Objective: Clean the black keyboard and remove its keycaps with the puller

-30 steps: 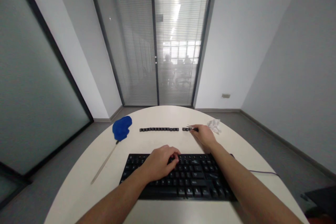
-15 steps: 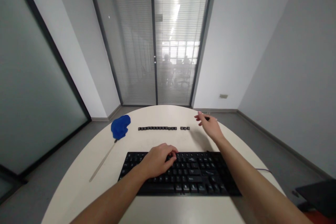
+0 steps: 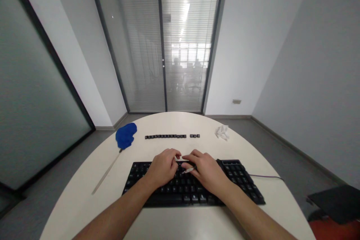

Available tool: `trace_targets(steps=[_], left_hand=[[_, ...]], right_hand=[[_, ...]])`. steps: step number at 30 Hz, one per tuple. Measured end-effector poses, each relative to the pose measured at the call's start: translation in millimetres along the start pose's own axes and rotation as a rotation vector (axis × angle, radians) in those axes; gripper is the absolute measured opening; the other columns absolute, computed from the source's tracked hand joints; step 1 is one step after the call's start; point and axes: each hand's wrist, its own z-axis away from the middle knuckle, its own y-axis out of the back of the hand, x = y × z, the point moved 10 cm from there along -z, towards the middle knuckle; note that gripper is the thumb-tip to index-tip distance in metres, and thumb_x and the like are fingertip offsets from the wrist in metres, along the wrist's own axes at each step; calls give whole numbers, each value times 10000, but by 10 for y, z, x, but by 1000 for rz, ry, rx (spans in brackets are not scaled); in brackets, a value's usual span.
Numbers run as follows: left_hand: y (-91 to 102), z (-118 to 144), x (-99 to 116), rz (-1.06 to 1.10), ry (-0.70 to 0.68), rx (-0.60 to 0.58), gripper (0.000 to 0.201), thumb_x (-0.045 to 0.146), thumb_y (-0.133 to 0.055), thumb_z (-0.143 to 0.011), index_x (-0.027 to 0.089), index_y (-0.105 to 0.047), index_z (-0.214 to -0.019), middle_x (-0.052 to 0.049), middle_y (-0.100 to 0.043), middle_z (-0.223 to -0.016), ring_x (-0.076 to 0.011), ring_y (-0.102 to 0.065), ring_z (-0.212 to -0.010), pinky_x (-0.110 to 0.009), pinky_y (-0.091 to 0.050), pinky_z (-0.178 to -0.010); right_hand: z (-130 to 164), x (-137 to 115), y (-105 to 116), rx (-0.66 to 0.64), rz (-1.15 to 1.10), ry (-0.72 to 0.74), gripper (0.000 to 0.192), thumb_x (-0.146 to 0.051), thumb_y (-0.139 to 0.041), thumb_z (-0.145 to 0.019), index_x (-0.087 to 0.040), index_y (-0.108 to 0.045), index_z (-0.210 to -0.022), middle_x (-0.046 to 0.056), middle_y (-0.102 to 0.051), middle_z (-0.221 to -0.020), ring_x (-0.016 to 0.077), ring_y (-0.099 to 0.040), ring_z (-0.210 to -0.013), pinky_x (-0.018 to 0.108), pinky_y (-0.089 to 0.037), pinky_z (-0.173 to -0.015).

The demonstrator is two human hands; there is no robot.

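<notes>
A black keyboard point(image 3: 174, 198) lies in front of me, partly hidden under both arms. My left hand point(image 3: 164, 167) rests over its upper middle keys with thumb and fingers curled together; whether something small is between them I cannot make out. Close beside it, my right hand point(image 3: 204, 167) is closed on a slim pen-like tool point(image 3: 189, 170), whose pale, narrow end points down left at the keys. Beyond the keyboard, several loose black keycaps point(image 3: 165, 136) stand in a line, with three more keycaps point(image 3: 195, 135) after a small gap.
A crumpled white tissue point(image 3: 222, 132) lies at the table's far right. On the left are a blue cloth-like piece point(image 3: 126, 135) and a thin pale stick point(image 3: 107, 172) touching it. The keyboard cable point(image 3: 267, 176) runs right across the round table point(image 3: 73, 210). A dark chair part point(image 3: 336, 202) stands lower right.
My right hand has come back from beside the tissue, moving left and nearer to the keyboard beside my left hand. The tissue now shows fully. My left hand stays over the keys.
</notes>
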Motion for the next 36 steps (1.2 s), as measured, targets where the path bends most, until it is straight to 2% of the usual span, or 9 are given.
trace_targets(steps=[5, 11, 16, 18, 20, 24, 29, 33, 36], left_hand=[[62, 0, -144, -89, 142, 55, 264, 80, -429, -845, 208, -596, -1003, -25, -672, -958, -188, -618, -929, -302, -463, -812], [129, 3, -155, -221, 221, -9, 225, 162, -450, -870, 204, -619, -1012, -46, -689, -981, -220, -630, -934, -330, -470, -799], [118, -4, -174, -175, 187, -110, 191, 211, -476, -879, 211, -644, -969, -47, -700, -968, -216, -636, -915, -313, -470, -790], [83, -17, -142, -106, 106, -152, 197, 217, -479, -885, 216, -651, -982, -43, -701, -979, -212, -635, -911, -307, -471, -787], [49, -21, -89, -29, 9, -189, 198, 224, -485, -895, 218, -657, -993, -38, -700, -985, -205, -630, -906, -304, -474, -794], [85, -18, -29, 106, -79, -165, 258, 236, -561, -878, 219, -627, -1127, -34, -686, -1053, -186, -623, -922, -315, -478, -859], [118, -24, 95, 342, -98, -113, 552, 303, -713, -813, 244, -526, -1329, -40, -659, -1175, -189, -603, -1033, -336, -458, -963], [110, -46, 218, 452, -96, -81, 174, 291, -650, -872, 201, -695, -1015, -30, -703, -1000, -173, -630, -939, -295, -474, -899], [171, -84, 204, 524, -31, -30, 148, 271, -582, -905, 168, -686, -891, -35, -700, -901, -162, -641, -855, -266, -500, -795]], right_hand=[[28, 7, -204, -129, 79, -17, 394, -499, -645, -864, -300, -682, -1202, 60, -645, -1045, 229, -653, -890, 338, -455, -827], [26, 223, -148, -181, 15, -109, 292, -481, -686, -826, -245, -728, -993, 50, -674, -1019, 225, -663, -889, 301, -449, -805], [175, 836, 49, -235, 57, -275, 337, -482, -758, -724, -218, -718, -929, 75, -710, -955, 282, -663, -905, 313, -449, -743], [246, 1100, 161, -237, 39, -358, 330, -477, -784, -684, -220, -711, -877, 64, -728, -875, 280, -673, -843, 309, -449, -703], [238, 1188, 300, -177, 90, -337, 347, -512, -790, -660, -215, -705, -818, 79, -726, -837, 291, -668, -811, 316, -437, -681], [119, 989, 378, -8, 49, -261, 342, -541, -658, -802, -215, -631, -900, 69, -707, -838, 257, -651, -779, 311, -428, -677], [25, 498, 63, 29, -62, -170, 278, -425, -585, -896, -227, -495, -1069, 41, -680, -881, 228, -651, -759, 307, -444, -679], [38, 153, -102, 7, -164, -71, 241, -316, -527, -939, -228, -474, -1158, 64, -677, -1006, 226, -673, -859, 314, -476, -748], [42, 1, -133, -7, -277, -9, 338, -273, -515, -946, -233, -452, -1275, 74, -673, -1104, 215, -671, -931, 318, -496, -807]])
